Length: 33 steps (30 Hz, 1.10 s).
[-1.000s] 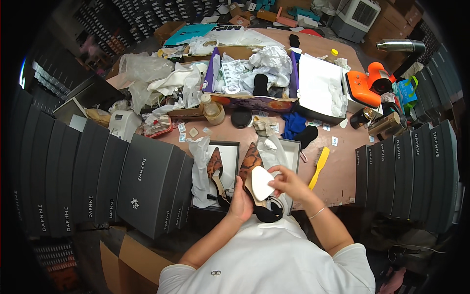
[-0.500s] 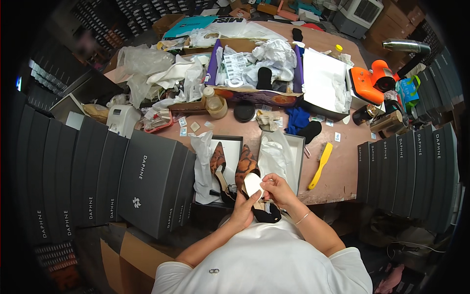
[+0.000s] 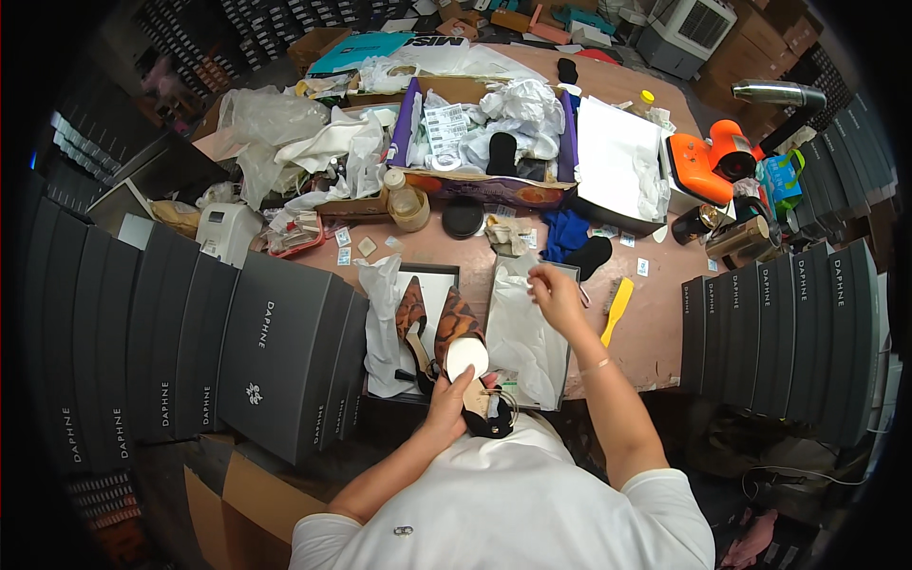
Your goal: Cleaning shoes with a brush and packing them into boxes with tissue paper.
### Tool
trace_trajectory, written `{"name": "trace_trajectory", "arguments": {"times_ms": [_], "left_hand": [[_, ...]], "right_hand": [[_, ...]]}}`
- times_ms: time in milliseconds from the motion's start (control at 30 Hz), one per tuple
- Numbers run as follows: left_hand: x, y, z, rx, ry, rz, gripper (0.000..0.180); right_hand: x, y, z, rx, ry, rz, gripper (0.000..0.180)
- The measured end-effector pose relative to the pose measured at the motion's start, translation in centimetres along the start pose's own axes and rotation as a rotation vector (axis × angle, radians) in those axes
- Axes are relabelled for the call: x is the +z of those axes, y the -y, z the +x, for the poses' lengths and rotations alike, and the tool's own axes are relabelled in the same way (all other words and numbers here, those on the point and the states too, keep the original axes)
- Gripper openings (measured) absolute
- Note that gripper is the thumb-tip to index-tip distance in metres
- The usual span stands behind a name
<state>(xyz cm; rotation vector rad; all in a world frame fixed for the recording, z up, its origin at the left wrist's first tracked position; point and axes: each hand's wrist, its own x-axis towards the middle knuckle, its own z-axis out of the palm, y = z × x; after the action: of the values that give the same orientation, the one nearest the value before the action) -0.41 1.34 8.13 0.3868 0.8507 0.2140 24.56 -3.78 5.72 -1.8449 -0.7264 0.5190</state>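
My left hand (image 3: 446, 410) is closed around a pointed slingback shoe (image 3: 458, 323) with a brown-and-black animal-print upper and a black heel part. A white rounded pad (image 3: 466, 354) lies at the shoe's opening, with my left thumb against its lower edge. My right hand (image 3: 559, 296) is over the right part of the open shoe box, above white tissue paper (image 3: 521, 328). Its fingers are loosely bent and slightly apart, with nothing visible in them. The matching shoe (image 3: 410, 309) rests in the box's left part, beside more tissue paper (image 3: 383, 323).
Dark grey shoe boxes stand in stacks at left (image 3: 275, 351) and right (image 3: 803, 332). A yellow brush (image 3: 617, 309) lies right of the open box. Beyond are a blue cloth (image 3: 567, 233), a jar (image 3: 408, 204), a purple carton (image 3: 484, 187) of paper and an orange tool (image 3: 701, 169).
My right hand has left the shoe and pad and moved forward over the tissue paper. My left hand still holds the shoe. The whole view has shifted slightly.
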Motion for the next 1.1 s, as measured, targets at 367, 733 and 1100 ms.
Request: {"name": "trace_trajectory", "arguments": {"times_ms": [367, 733, 1100], "left_hand": [[-0.2, -0.1, -1.1, 0.039, 0.127, 0.046, 0.056], [2.7, -0.2, 2.5, -0.077, 0.104, 0.235, 0.045], [2.3, 1.6, 4.3, 0.06, 0.217, 0.325, 0.042]], "right_hand": [[-0.2, -7.0, -1.0, 0.107, 0.01, -0.315, 0.033], [-6.1, 1.1, -7.5, 0.176, -0.033, 0.923, 0.029], [-1.6, 7.9, -12.2, -0.374, 0.139, -0.537, 0.04]]}}
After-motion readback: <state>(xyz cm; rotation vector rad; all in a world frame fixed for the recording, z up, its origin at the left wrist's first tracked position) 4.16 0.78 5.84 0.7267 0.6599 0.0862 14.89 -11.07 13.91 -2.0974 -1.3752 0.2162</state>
